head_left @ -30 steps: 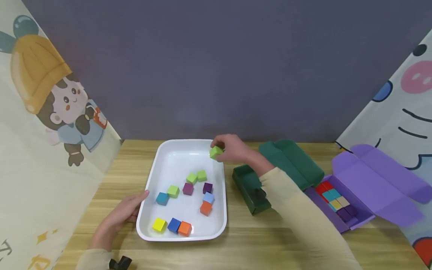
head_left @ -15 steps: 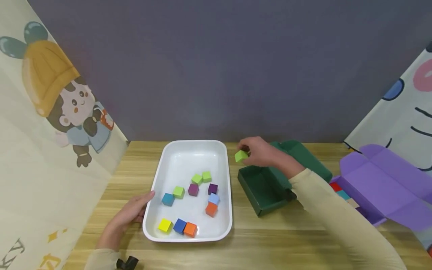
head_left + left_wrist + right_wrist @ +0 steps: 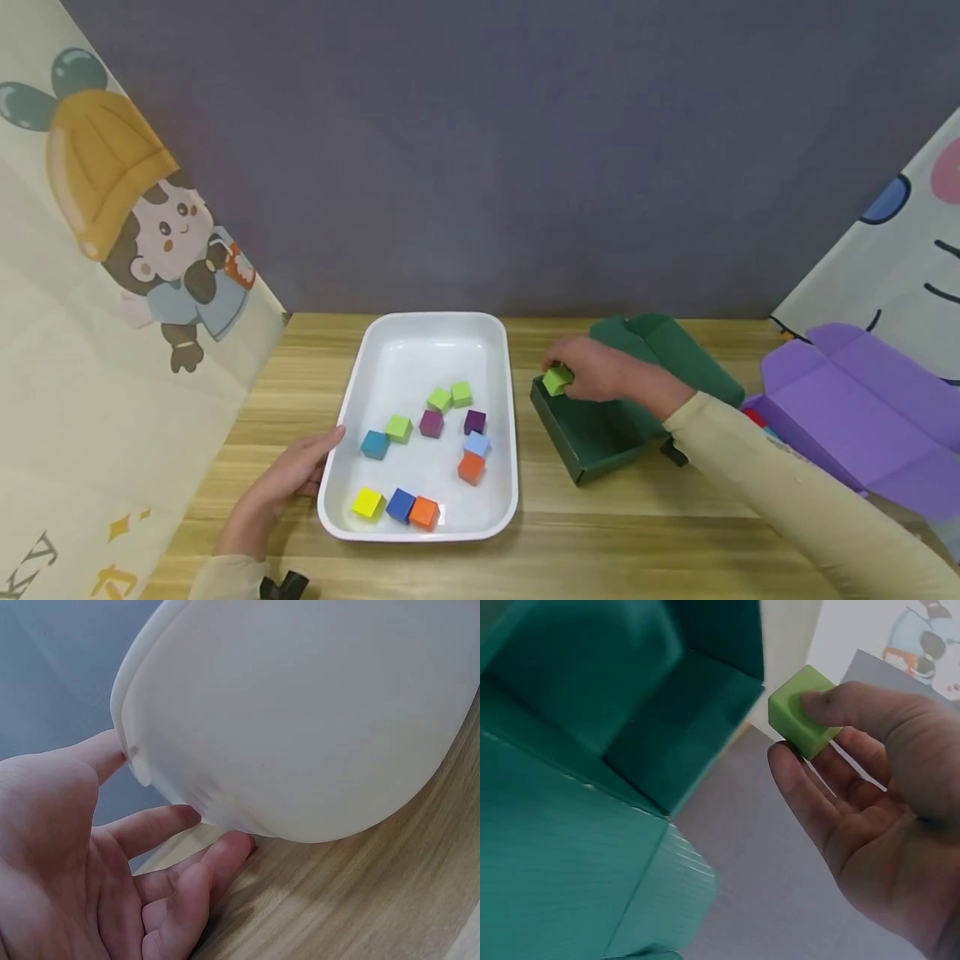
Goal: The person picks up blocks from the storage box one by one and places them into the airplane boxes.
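My right hand (image 3: 600, 368) pinches a light green cube (image 3: 557, 380) between thumb and fingers, at the far left corner of the open dark green box (image 3: 557, 437). In the right wrist view the cube (image 3: 804, 712) sits beside the box wall (image 3: 697, 735), outside its inner faces. My left hand (image 3: 292, 469) holds the left rim of the white tray (image 3: 342, 425). Its thumb lies at the rim and its curled fingers (image 3: 229, 855) touch the side wall, as the left wrist view shows. Several cubes lie in the tray, among them light green ones (image 3: 399, 428) and a yellow one (image 3: 368, 504).
Right of the green box stands an open purple box (image 3: 840, 408), its lid laid back and my right sleeve partly covering it. Some red and blue pieces show inside. The green box's lid (image 3: 686, 354) leans back. A grey wall (image 3: 525, 167) rises behind the wooden table (image 3: 585, 533).
My right hand has carried the light green cube from above the tray's far right corner rightward to the green box. My left hand has stayed at the tray's rim. The head view has shifted slightly.
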Tool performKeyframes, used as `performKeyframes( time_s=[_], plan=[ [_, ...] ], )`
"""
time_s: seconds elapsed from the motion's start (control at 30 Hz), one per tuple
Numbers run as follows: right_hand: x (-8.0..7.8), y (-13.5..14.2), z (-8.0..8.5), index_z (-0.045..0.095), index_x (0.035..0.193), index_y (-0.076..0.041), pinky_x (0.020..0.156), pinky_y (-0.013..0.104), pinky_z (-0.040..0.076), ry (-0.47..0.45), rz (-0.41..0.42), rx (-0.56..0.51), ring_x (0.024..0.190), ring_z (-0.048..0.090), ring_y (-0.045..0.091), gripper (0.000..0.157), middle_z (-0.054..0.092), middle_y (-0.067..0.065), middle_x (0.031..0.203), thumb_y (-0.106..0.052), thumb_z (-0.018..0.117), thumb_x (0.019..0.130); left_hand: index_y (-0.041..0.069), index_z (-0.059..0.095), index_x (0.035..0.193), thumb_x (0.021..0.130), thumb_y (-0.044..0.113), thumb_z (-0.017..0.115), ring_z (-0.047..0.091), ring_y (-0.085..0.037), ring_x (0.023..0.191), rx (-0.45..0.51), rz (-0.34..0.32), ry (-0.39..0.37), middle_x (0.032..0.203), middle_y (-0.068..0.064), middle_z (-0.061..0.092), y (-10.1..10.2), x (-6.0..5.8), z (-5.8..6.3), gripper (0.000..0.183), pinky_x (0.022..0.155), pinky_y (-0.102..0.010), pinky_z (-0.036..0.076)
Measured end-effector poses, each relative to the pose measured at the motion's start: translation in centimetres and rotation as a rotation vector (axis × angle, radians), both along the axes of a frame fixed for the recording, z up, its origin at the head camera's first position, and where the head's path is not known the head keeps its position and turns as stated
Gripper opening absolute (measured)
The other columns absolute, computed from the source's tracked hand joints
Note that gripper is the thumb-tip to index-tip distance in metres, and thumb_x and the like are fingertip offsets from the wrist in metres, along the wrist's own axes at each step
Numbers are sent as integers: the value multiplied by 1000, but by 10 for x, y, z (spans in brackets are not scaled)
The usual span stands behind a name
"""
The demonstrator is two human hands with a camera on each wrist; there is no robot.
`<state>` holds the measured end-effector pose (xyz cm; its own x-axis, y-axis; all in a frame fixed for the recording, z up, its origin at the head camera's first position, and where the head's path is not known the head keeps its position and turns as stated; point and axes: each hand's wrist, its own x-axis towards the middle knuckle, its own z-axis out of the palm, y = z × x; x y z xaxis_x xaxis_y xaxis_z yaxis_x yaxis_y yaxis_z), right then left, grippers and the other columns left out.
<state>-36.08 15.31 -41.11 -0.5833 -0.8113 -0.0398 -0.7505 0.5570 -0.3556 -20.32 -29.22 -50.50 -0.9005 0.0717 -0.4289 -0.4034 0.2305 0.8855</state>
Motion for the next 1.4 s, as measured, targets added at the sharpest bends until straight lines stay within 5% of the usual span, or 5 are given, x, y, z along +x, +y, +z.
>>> performKeyframes(
  time_s=[0.53, 0.8, 1.4],
  plan=[
    [-3, -16, -27, 68, 99, -10, 68, 34, 51, 162, 93, 96, 82, 59, 16, 28, 63, 1, 96, 2, 76, 76, -16, 38, 139, 101, 51, 43, 69, -32, 88, -1, 5, 2, 107, -25, 67, -3, 1, 1, 77, 70, -45, 57],
    [6, -24, -33, 67, 109, -8, 63, 36, 52, 192, 37, 196, 78, 61, 22, 37, 52, 12, 124, -4, 82, 75, -16, 39, 138, 100, 51, 45, 69, -32, 89, 1, -10, 0, 107, -26, 67, -7, 4, 3, 77, 70, -45, 57],
    [3, -24, -50, 60, 105, -6, 70, 37, 51, 144, 2, 130, 83, 58, 21, 37, 54, 4, 97, 3, 79, 74, -16, 39, 137, 100, 50, 44, 70, -32, 86, 4, -16, 5, 105, -24, 68, -10, 5, 1, 76, 69, -44, 58]
  ],
)
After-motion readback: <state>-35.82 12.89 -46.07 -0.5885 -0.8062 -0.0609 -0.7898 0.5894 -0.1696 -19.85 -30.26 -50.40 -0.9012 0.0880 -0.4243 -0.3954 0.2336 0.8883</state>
